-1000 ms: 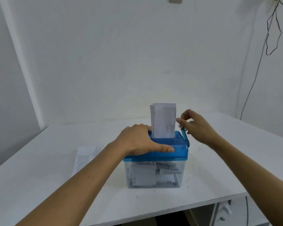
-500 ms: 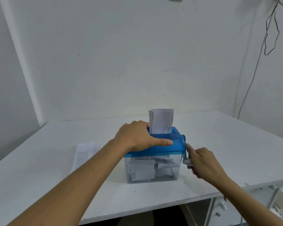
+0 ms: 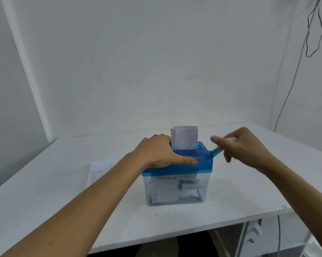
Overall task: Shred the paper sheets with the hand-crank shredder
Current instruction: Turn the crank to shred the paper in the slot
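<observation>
A hand-crank shredder stands mid-table: a blue lid [image 3: 203,160] on a clear bin [image 3: 175,193] holding paper shreds. Folded white paper [image 3: 185,137] sticks upright out of the lid's slot. My left hand [image 3: 160,152] lies over the lid's left part, fingers wrapped round its back edge and thumb along the front. My right hand [image 3: 243,145], blurred by motion, grips the blue crank handle [image 3: 216,150] at the shredder's right side, raised about level with the lid. A printed sheet [image 3: 99,171] lies flat on the table left of the shredder, partly behind my left forearm.
The white table [image 3: 249,191] sits in a corner of white walls. Its front edge runs below the shredder. A dark cable [image 3: 290,86] hangs down the right wall. White drawers [image 3: 253,236] show under the table at the right.
My right hand swung the crank from the top down to the shredder's lower right, then back up. The paper stands lower in the slot. My left hand stayed on the lid.
</observation>
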A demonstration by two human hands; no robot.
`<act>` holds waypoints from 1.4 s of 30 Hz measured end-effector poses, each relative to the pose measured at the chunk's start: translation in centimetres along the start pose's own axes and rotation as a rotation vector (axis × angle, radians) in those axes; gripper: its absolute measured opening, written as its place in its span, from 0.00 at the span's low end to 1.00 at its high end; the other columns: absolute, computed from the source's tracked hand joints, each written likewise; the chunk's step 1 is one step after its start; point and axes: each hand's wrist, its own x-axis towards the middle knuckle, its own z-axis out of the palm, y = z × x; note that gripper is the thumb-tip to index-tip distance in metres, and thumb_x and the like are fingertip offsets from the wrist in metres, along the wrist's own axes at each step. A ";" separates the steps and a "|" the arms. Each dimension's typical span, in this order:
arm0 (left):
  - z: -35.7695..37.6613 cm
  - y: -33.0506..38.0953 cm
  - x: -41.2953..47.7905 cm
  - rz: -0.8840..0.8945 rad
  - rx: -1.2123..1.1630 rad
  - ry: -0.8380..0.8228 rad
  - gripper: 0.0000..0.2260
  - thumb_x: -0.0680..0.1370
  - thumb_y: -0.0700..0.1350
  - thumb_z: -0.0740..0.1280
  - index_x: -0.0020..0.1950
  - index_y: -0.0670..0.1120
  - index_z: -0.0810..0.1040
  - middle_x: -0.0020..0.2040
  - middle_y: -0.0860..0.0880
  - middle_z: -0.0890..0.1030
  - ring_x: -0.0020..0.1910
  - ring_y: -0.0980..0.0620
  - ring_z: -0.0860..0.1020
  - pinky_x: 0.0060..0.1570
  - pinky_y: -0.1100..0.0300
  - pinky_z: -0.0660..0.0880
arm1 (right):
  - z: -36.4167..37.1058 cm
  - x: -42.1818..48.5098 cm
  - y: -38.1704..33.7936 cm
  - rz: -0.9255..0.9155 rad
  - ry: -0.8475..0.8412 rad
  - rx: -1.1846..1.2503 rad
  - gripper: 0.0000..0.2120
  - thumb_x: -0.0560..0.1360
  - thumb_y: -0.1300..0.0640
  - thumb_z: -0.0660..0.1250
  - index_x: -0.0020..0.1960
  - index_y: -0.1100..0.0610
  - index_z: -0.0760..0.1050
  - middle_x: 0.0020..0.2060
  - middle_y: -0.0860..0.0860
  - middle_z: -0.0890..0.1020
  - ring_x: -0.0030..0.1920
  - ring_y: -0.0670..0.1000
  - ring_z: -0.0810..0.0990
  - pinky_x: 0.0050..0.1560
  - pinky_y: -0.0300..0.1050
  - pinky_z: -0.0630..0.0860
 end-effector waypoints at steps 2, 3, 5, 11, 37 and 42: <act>0.1 0.0 0.0 0.000 0.001 0.004 0.46 0.56 0.82 0.64 0.68 0.60 0.74 0.56 0.58 0.80 0.51 0.54 0.78 0.54 0.52 0.79 | 0.4 1.7 0.0 -0.055 0.105 0.017 0.21 0.73 0.39 0.68 0.35 0.56 0.82 0.28 0.53 0.83 0.26 0.48 0.77 0.31 0.39 0.74; 0.1 0.0 0.0 0.001 0.006 0.005 0.45 0.57 0.82 0.65 0.68 0.60 0.74 0.57 0.57 0.80 0.51 0.54 0.78 0.54 0.52 0.79 | 0.5 2.6 0.1 -0.085 0.147 0.017 0.19 0.75 0.43 0.69 0.36 0.57 0.81 0.29 0.52 0.83 0.28 0.48 0.80 0.32 0.39 0.76; 0.2 0.0 0.0 0.002 0.008 0.007 0.44 0.59 0.81 0.65 0.69 0.60 0.73 0.58 0.57 0.80 0.52 0.53 0.78 0.54 0.52 0.79 | 1.1 4.4 0.3 -0.119 0.219 0.007 0.15 0.77 0.47 0.70 0.39 0.57 0.78 0.32 0.49 0.83 0.31 0.46 0.82 0.31 0.36 0.77; 0.3 0.0 0.1 0.010 0.017 0.028 0.45 0.56 0.84 0.63 0.66 0.61 0.74 0.57 0.58 0.80 0.51 0.54 0.78 0.52 0.53 0.79 | 5.1 6.9 3.4 0.046 0.322 -0.057 0.24 0.79 0.42 0.65 0.32 0.57 0.68 0.27 0.53 0.78 0.25 0.48 0.75 0.30 0.42 0.73; -0.3 0.7 -0.7 -0.016 0.029 0.021 0.38 0.61 0.80 0.65 0.63 0.60 0.76 0.55 0.60 0.79 0.51 0.55 0.77 0.52 0.54 0.76 | 0.0 -4.1 2.2 0.078 -0.295 0.210 0.28 0.76 0.37 0.65 0.37 0.62 0.76 0.25 0.53 0.75 0.27 0.52 0.76 0.35 0.39 0.75; -0.4 0.8 -1.1 -0.014 0.055 0.017 0.41 0.63 0.78 0.66 0.71 0.59 0.72 0.65 0.58 0.76 0.60 0.52 0.76 0.61 0.52 0.73 | -0.4 0.4 0.7 0.020 -0.169 0.277 0.18 0.72 0.45 0.69 0.27 0.53 0.74 0.25 0.54 0.74 0.28 0.53 0.76 0.36 0.47 0.76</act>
